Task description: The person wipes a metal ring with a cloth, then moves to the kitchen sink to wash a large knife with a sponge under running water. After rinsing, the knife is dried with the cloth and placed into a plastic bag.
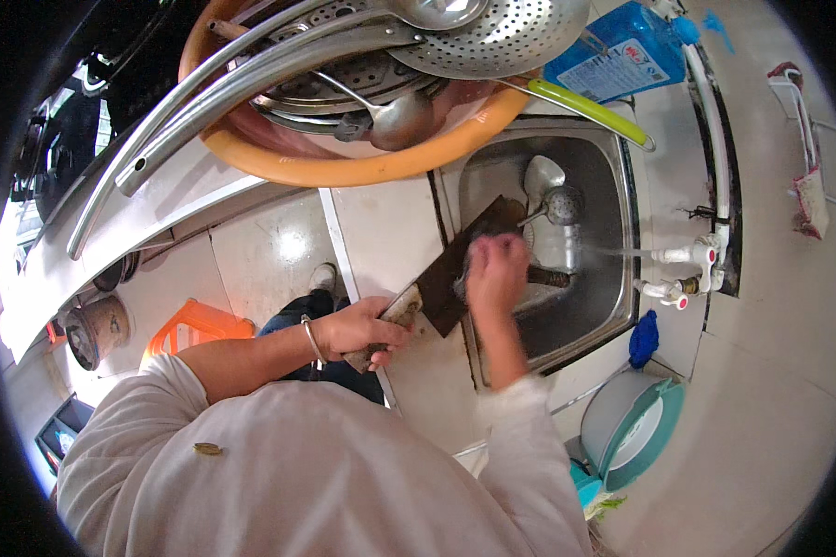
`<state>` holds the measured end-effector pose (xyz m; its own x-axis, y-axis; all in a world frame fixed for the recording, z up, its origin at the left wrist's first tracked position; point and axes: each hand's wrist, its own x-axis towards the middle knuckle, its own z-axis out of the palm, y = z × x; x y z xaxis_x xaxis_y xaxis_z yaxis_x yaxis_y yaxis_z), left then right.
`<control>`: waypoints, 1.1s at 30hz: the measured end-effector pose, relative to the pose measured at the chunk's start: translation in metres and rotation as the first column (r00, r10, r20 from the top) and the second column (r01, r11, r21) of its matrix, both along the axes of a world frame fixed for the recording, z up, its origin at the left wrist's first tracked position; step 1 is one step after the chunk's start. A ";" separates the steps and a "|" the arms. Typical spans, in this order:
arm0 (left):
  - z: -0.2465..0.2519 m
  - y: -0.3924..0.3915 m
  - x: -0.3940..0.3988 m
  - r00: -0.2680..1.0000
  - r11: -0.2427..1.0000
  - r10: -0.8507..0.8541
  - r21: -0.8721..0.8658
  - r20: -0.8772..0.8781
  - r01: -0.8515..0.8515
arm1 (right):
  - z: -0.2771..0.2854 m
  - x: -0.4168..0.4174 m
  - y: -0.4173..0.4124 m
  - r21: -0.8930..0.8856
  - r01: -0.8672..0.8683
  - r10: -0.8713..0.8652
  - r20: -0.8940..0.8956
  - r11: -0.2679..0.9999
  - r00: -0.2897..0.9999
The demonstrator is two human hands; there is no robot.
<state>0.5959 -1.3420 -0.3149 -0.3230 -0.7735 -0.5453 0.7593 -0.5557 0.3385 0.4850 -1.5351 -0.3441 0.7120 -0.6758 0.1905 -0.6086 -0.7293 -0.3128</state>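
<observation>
My left hand (362,333) grips the worn handle of a broad, dark-bladed cleaver (440,296). The blade slants up and right over the near rim of a steel sink (602,320). My right hand (496,271), slightly blurred, presses a small grey scrubbing pad (461,284) against the blade; most of the pad is hidden under the fingers. In the sink lie a metal ladle (545,174), a small perforated spoon (564,205) and a dark handle-like piece (549,277). Water streams from the upper tap (690,254).
An orange-rimmed basin (362,173) heaped with pans, ladles and a large skimmer (508,42) stands beyond. Near the wall are a blue liquid bottle (616,56), a blue cloth (644,340) and a grey-green tub (630,428). An orange stool (198,327) is on the floor.
</observation>
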 end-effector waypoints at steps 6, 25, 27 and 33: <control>0.000 -0.004 -0.003 0.996 0.998 0.045 -0.050 0.071 -0.041 | -0.011 0.014 -0.032 -0.022 -0.101 0.102 0.067 0.995 0.993; 0.006 -0.004 -0.005 0.995 0.999 0.023 -0.045 0.099 -0.019 | -0.017 0.023 -0.049 -0.002 -0.086 0.086 0.080 0.996 0.993; 0.007 -0.003 -0.007 0.994 0.999 0.022 -0.028 0.106 -0.019 | -0.029 0.034 -0.073 -0.049 -0.047 0.047 0.008 0.998 0.999; 0.007 -0.004 -0.007 0.995 0.998 0.029 -0.051 0.097 -0.024 | -0.031 0.025 -0.048 0.026 -0.028 0.025 0.115 0.999 0.993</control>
<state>0.5893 -1.3455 -0.3081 -0.2489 -0.8083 -0.5336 0.7354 -0.5162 0.4389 0.5104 -1.5836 -0.3747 0.7042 -0.6631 0.2538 -0.5480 -0.7348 -0.3997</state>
